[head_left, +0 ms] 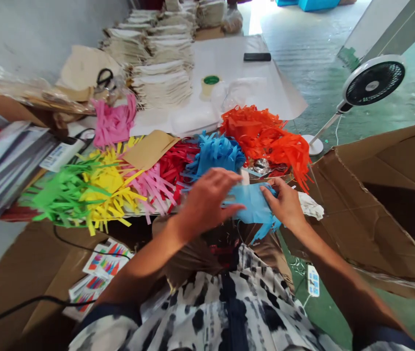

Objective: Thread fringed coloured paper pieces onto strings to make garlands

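A light-blue fringed tissue-paper piece (pixel 254 204) stretches in front of me above my lap, its cut strips hanging at the lower right. My right hand (pixel 282 201) pinches its right end between thumb and fingers. Over its left end, my left hand (pixel 212 199) hovers slightly blurred, thumb and fingers apart; whether it touches the paper I cannot tell. Just beyond lies a heap of blue fringed tissue paper (pixel 216 155). An orange fringed heap (pixel 256 129) sits to its right, and a red fringed bundle (pixel 176 163) to its left.
Yellow (pixel 107 183) and green fringes (pixel 61 195) line the table's left front. Stacked off-white bundles (pixel 161 83), a tape roll (pixel 210 84), scissors (pixel 105 80) and a black flat object (pixel 257 57) lie farther back. A fan (pixel 371 85) and an open cardboard box (pixel 342 195) stand right.
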Demonstrator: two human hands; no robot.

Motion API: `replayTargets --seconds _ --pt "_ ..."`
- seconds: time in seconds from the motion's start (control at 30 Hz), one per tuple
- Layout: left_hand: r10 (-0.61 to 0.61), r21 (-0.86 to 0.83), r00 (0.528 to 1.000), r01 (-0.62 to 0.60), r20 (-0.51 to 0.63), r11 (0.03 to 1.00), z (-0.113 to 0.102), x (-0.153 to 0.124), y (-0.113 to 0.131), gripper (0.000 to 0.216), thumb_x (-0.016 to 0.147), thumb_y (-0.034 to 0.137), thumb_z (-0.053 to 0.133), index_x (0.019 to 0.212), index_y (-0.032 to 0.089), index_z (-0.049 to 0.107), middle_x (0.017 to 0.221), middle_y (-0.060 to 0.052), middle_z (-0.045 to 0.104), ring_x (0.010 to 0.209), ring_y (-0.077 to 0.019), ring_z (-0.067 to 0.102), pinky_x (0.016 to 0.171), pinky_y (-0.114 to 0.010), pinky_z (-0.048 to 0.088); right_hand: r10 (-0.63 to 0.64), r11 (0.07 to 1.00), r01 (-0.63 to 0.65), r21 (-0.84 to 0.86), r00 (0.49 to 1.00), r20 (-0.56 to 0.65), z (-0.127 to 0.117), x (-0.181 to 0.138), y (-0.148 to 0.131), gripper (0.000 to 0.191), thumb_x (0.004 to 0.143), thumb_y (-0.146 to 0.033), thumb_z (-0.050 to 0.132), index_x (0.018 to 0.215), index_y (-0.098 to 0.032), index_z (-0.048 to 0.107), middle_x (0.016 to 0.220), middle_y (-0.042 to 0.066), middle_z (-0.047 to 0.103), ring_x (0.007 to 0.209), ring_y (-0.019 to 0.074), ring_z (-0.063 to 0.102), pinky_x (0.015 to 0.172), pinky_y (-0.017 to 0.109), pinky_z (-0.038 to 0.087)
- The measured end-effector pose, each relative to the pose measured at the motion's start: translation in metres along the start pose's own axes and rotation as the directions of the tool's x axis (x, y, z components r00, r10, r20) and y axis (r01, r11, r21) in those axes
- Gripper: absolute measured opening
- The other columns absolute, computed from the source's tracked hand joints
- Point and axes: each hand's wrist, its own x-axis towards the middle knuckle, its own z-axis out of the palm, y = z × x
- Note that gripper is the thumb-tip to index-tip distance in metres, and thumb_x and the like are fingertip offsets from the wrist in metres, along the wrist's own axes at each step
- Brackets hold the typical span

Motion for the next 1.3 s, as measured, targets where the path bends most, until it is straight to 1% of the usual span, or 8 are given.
replayTargets --seconds 0.1,0.27,0.37,0.47,0.83,0.93,1.07,1.3 --pt "0.177 -0.038 0.982 -0.175 0.062 0.984 0.055 -0.012 0.025 0.082 0.090 0.067 0.069 0.148 0.012 0.055 0.147 -0.019 0.064 0.137 -0.0340 0.059 0.118 -0.049 0.049 0.009 0.996 -0.009 -0.093 1.000 -0.001 -0.003 -0.002 -0.003 0.023 0.095 -0.044 0.059 0.097 -0.022 0.062 0.080 0.003 0.068 0.068 0.0207 0.061 0.068 0.032 0.041" --pt "0.105 0.024 0.994 -0.105 0.000 0.994 0.103 -0.023 0.027 0.037 0.103 0.025 0.055 0.136 0.011 0.064 0.134 -0.016 0.073 0.128 -0.0273 0.067 0.113 -0.044 0.054 -0.258 0.902 0.231 -0.366 0.966 -0.025 -0.024 -0.028 -0.014 0.042 0.103 -0.043 0.054 0.134 -0.016 0.059 0.131 0.018 0.069 0.116 0.0331 0.066 0.094 0.043 0.049" --pt "0.118 0.032 0.992 -0.117 -0.038 0.993 0.102 -0.021 0.026 0.031 0.102 0.019 0.054 0.128 0.010 0.069 0.128 -0.015 0.075 0.123 -0.0259 0.069 0.109 -0.041 0.056 -0.461 0.771 0.478 -0.420 0.875 0.149 -0.033 -0.051 -0.014 0.054 0.101 -0.044 0.059 0.147 -0.015 0.054 0.148 0.018 0.061 0.136 0.0360 0.054 0.112 0.050 0.040" --pt "0.137 0.060 0.990 -0.135 -0.038 0.989 0.099 -0.021 0.029 0.028 0.101 0.015 0.054 0.122 0.009 0.071 0.122 -0.015 0.074 0.119 -0.0255 0.069 0.107 -0.039 0.057 -0.455 0.711 0.553 -0.435 0.833 0.316 -0.031 -0.063 -0.004 0.048 0.100 -0.036 0.060 0.144 -0.016 0.060 0.141 0.015 0.068 0.129 0.0337 0.058 0.108 0.048 0.041" --pt "-0.236 -0.090 0.970 0.241 0.062 0.966 0.034 -0.043 -0.004 0.048 0.080 -0.001 0.054 0.118 0.020 0.074 0.113 -0.007 0.078 0.113 -0.0262 0.066 0.101 -0.044 0.056 -0.366 0.805 0.469 -0.363 0.874 0.319 -0.038 -0.051 0.004 0.035 0.105 -0.026 0.051 0.129 -0.024 0.075 0.123 0.011 0.075 0.112 0.0294 0.065 0.090 0.043 0.039" --pt "-0.188 -0.228 0.978 0.204 0.089 0.952 0.021 -0.029 -0.001 0.063 0.074 0.000 0.058 0.133 0.020 0.068 0.128 -0.007 0.074 0.123 -0.0259 0.061 0.111 -0.044 0.051 -0.338 0.849 0.423 -0.315 0.895 0.292 -0.036 -0.046 0.000 0.031 0.106 -0.029 0.053 0.123 -0.025 0.078 0.118 0.010 0.077 0.108 0.0282 0.067 0.089 0.041 0.041" --pt "-0.040 -0.240 0.984 0.081 0.172 0.967 0.034 -0.012 0.007 0.054 0.087 0.018 0.070 0.141 0.017 0.063 0.135 -0.010 0.070 0.129 -0.0283 0.057 0.114 -0.046 0.046 -0.295 0.878 0.378 -0.293 0.910 0.290 -0.034 -0.039 -0.004 0.028 0.106 -0.032 0.055 0.116 -0.024 0.080 0.111 0.008 0.079 0.103 0.0278 0.068 0.088 0.040 0.042" --pt "-0.182 -0.212 0.961 0.226 0.207 0.951 0.058 -0.013 -0.002 0.016 0.102 0.031 0.063 0.104 0.020 0.075 0.099 -0.005 0.080 0.100 -0.0243 0.067 0.091 -0.039 0.048 -0.202 0.950 0.247 -0.189 0.953 0.227 -0.036 -0.040 -0.004 0.024 0.104 -0.037 0.058 0.102 -0.025 0.080 0.103 0.005 0.081 0.095 0.0266 0.070 0.086 0.038 0.044"
